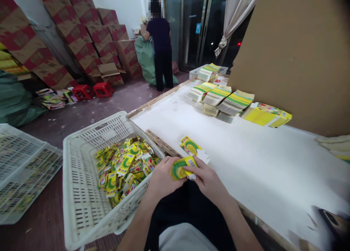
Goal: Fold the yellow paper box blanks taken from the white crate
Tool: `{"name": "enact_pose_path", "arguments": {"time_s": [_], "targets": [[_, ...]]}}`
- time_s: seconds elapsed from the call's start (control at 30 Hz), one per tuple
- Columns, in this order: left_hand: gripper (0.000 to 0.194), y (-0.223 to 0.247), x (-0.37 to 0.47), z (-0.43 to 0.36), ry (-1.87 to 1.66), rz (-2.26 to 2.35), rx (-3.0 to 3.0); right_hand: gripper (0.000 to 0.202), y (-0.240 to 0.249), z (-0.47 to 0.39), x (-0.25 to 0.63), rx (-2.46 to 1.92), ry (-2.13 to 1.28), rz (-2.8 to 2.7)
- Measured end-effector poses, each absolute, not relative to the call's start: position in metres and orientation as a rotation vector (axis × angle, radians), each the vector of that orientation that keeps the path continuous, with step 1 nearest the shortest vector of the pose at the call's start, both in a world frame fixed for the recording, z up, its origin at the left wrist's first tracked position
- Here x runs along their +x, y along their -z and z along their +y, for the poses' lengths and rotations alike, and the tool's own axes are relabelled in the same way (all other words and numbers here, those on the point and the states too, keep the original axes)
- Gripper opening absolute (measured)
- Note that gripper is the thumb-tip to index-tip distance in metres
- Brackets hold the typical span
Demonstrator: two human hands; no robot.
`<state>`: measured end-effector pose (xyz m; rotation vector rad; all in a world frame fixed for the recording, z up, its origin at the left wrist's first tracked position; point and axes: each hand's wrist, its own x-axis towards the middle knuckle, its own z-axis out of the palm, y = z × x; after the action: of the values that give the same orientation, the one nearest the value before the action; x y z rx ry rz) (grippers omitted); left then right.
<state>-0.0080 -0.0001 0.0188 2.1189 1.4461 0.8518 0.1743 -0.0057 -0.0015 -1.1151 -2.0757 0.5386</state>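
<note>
- Carton [178,169], small, yellow and green: held by both hands in front of the lap, at the near left edge of the white table [246,156]. Its long axis runs left to right, the right end slightly farther; the printed face is turned up, and a white flap shows at the right end.
- Left hand [166,176]: curled around the carton's left end.
- Right hand [205,175]: fingers narrowed on the carton's right part, one finger laid across the printed face.
- Flat carton [189,145]: on the table just beyond the hands, long axis from far left to near right, white flaps [201,156] pointing near right.
- White basket [71,192]: left of the hands, bearing a heap of small cartons [125,165] whose long axes point in many directions.
- Carton stacks [235,102]: in a row at the table's far side, before a brown board [290,57].
- Person [162,35]: standing far off, beside a green sack [144,61].
</note>
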Motion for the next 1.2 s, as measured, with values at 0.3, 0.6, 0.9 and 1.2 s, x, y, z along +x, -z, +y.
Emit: {"name": "enact_pose_path", "arguments": {"time_s": [0.3, 0.6, 0.9, 1.2], "targets": [[0.049, -0.008, 0.003, 0.004, -1.423, 1.440, 1.304, 0.038, 0.022, -0.002, 0.168, -1.223, -0.343, -1.817], [0.036, -0.012, 0.000, 0.000, -1.474, 1.405, 1.131, 0.040, 0.021, -0.007, 0.168, -1.187, -0.361, -1.899], [0.030, -0.008, 0.001, -0.003, -1.432, 1.465, 1.143, 0.043, 0.017, -0.006, 0.174, -1.150, -0.437, -2.000], [0.032, -0.012, 0.000, 0.003, -1.416, 1.426, 1.125, 0.027, 0.012, -0.006, 0.178, -1.111, -0.759, -1.753]]}}
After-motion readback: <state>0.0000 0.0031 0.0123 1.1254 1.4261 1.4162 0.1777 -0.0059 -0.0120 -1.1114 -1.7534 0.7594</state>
